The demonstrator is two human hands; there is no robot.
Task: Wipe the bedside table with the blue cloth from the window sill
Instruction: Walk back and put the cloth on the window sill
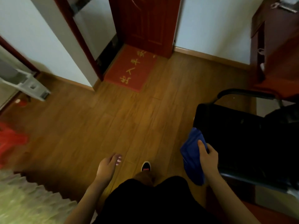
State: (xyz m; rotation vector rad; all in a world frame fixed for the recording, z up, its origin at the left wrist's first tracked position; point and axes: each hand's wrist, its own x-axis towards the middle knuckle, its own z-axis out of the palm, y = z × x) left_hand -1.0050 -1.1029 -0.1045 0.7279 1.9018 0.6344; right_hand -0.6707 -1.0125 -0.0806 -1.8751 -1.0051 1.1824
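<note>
crumpled blue cloth (192,159) fetched, gripped in the right hand (207,156); left hand (107,166) loose, empty; no bedside table visible, wiping seemingly remains.

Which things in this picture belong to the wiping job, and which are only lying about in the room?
Belong to the job:
- blue cloth, held in the right hand
- left hand, free, holding nothing

Only lying about:
- red doormat at the door
- black chair beside the right hand
- red thing on the floor at the left, too blurred to name

No bedside table can be made out.
</note>
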